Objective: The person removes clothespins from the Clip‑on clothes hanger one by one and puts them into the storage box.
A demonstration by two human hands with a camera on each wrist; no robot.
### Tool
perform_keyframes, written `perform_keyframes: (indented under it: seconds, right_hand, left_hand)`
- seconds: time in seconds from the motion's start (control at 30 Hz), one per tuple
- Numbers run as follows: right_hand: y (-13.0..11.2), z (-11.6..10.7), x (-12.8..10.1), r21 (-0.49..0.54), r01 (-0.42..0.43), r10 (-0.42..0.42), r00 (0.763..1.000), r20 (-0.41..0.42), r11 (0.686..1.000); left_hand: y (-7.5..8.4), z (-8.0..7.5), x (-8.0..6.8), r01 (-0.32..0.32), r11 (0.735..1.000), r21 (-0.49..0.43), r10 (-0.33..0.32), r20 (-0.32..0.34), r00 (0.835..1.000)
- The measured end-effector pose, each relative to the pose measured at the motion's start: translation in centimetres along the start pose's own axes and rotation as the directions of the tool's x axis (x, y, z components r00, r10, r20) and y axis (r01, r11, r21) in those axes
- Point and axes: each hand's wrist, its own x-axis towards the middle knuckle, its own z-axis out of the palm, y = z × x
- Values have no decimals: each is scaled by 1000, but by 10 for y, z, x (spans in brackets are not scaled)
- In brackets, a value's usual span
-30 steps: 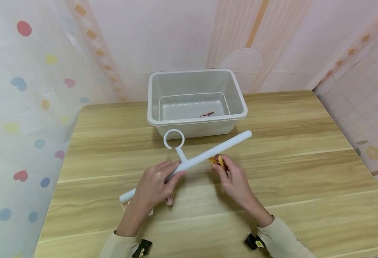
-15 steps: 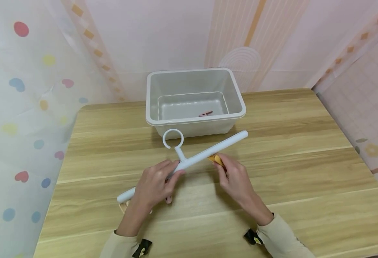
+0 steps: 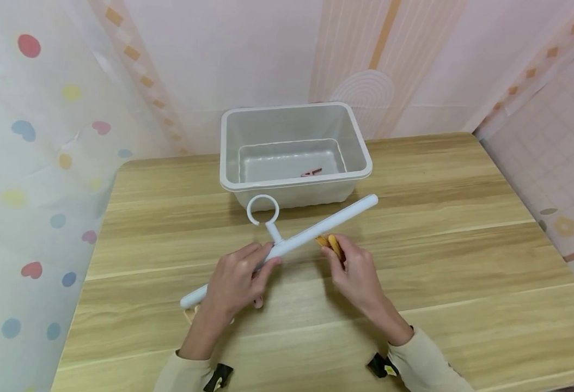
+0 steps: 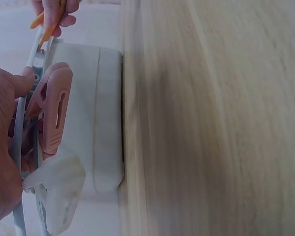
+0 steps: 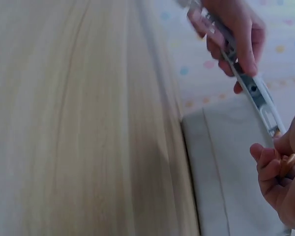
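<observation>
A white hanger bar (image 3: 316, 231) with a ring hook (image 3: 262, 209) is held slanted above the wooden table. My left hand (image 3: 248, 267) grips the bar just below the ring. Under that hand a pink clip (image 4: 51, 115) and a white clip (image 4: 59, 191) hang from the bar. My right hand (image 3: 341, 261) pinches an orange clip (image 3: 331, 244) at the bar's underside, right of the middle. In the right wrist view the orange clip (image 5: 287, 162) sits between the fingers of my right hand (image 5: 278, 184), just under the bar (image 5: 250, 83).
A grey plastic bin (image 3: 294, 182) stands behind the bar near the table's far edge, with one pink clip (image 3: 312, 172) lying inside. The wooden table (image 3: 463, 261) stretches to both sides. A dotted curtain hangs at the left, and a wall stands behind.
My right hand has shifted slightly with the orange clip under the bar. The left hand and the bar have hardly moved.
</observation>
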Motion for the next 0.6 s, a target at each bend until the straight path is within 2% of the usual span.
perform_keyframes:
  seconds: [0.07, 0.1, 0.17, 0.23, 0.37, 0.5, 0.6]
  right_hand:
    - [0, 1, 0, 118, -90, 87, 996, 30, 989]
    - [0, 1, 0, 185, -144, 136, 989, 57, 972]
    - [-2, 1, 1, 342, -254, 220, 966, 137, 905]
    - [-3, 1, 3, 481, -354, 274, 934, 230, 802]
    - [-4, 2, 7, 668, -459, 264, 887, 378, 586]
    - [-2, 1, 7, 756, -530, 208, 848, 488, 384]
    - [1, 0, 8, 789, -568, 127, 823, 554, 235]
  left_hand:
    - [1, 1, 0, 4, 1000, -13, -5, -13, 1000]
    - [2, 1, 0, 11, 1000, -26, -11, -17, 1000]
    - [3, 2, 1, 23, 998, -60, -24, -24, 999]
    - [3, 2, 1, 39, 994, -103, -42, -28, 999]
    - [3, 2, 1, 56, 982, -180, -65, -44, 997]
    - [1, 2, 0, 40, 973, -227, -57, -69, 996]
    - [-1, 1, 0, 21, 967, -256, -44, -85, 995]
